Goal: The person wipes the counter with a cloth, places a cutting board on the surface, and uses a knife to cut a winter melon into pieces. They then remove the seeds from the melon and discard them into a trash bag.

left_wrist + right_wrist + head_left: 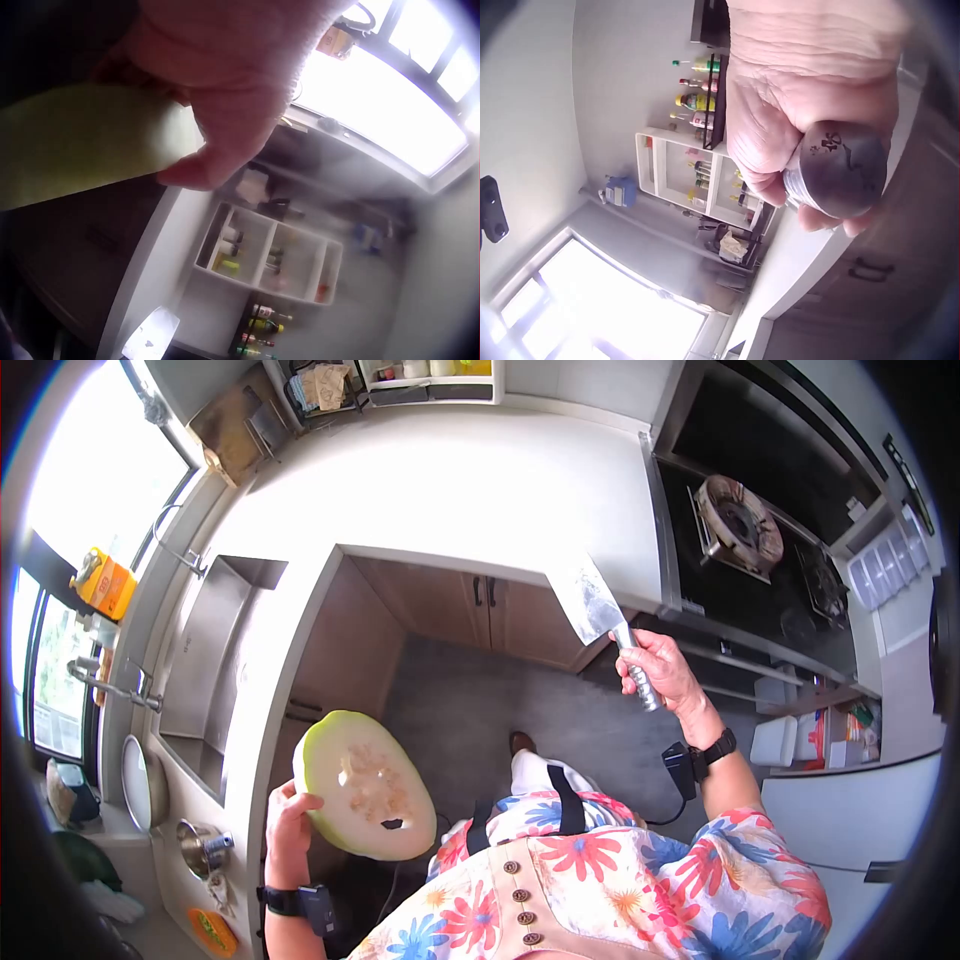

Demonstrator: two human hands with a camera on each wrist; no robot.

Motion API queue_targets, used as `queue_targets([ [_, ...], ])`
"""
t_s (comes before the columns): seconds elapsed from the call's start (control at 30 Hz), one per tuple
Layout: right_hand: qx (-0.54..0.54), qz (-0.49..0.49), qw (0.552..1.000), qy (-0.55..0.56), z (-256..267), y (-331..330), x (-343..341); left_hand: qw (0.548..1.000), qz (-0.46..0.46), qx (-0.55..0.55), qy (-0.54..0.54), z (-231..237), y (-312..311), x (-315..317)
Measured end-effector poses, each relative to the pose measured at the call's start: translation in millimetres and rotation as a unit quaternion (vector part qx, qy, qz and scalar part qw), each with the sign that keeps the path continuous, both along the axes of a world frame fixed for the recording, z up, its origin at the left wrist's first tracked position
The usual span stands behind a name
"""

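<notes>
My left hand (288, 822) grips the edge of a thick slice of winter melon (385, 800), thumb over its pale cut face. The slice has a green rind, a seedy middle and a small dark hole low down. In the left wrist view its rind (82, 146) lies between thumb and fingers. My right hand (662, 668) holds a cleaver (592, 605) by its ridged metal handle, the blade pointing away and overlapping the counter's edge. In the right wrist view the fingers wrap the handle, whose round butt (844, 169) faces the camera.
A white counter (450, 480) runs ahead and round to the left, with a sink (205, 660) set in it. A gas stove (740, 525) stands at the right. A pan (145, 785), a metal pot (200, 847) and an orange dish (212, 932) lie at the lower left.
</notes>
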State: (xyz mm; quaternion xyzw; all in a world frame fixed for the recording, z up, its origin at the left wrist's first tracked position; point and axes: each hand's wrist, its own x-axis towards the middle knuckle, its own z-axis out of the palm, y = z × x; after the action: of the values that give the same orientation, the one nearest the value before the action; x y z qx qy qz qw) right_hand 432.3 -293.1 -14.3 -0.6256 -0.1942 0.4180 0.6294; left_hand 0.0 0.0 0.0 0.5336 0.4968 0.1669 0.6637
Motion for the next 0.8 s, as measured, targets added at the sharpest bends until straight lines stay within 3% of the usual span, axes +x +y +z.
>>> queue_targets([
  [0.07,-0.034,-0.014,0.999,-0.039,-3.3,4.9,-6.8,1.000,0.010,0.007,0.004,25.8,-4.2,-14.6],
  [0.1,-0.067,-0.013,0.990,-0.122,20.0,44.8,73.7,0.999,0.017,-0.003,-0.034,14.6,27.5,59.6],
  [0.2,-0.113,0.014,0.964,-0.239,8.3,88.7,112.6,0.999,0.020,0.029,-0.038,59.2,54.2,75.4],
  [0.37,-0.145,0.002,0.934,-0.326,17.1,161.6,155.5,0.996,0.021,0.078,-0.024,100.4,96.2,100.9],
  [0.47,-0.220,0.020,0.859,-0.462,7.1,205.8,178.8,0.996,0.010,0.091,-0.019,119.7,120.3,113.3],
  [0.5,-0.217,0.024,0.858,-0.466,2.0,219.1,182.4,0.996,0.016,0.091,-0.021,123.8,129.2,114.8],
  [0.57,-0.207,0.023,0.791,-0.576,-2.8,251.9,188.2,0.994,-0.007,0.106,0.000,131.5,145.4,115.2],
  [0.7,-0.206,0.054,0.771,-0.600,-12.4,322.6,178.5,0.995,-0.009,0.089,0.033,142.3,182.0,113.2],
  [0.8,-0.198,0.121,0.719,-0.655,-27.2,379.5,167.3,0.996,-0.009,0.072,0.051,150.5,211.1,114.0],
])
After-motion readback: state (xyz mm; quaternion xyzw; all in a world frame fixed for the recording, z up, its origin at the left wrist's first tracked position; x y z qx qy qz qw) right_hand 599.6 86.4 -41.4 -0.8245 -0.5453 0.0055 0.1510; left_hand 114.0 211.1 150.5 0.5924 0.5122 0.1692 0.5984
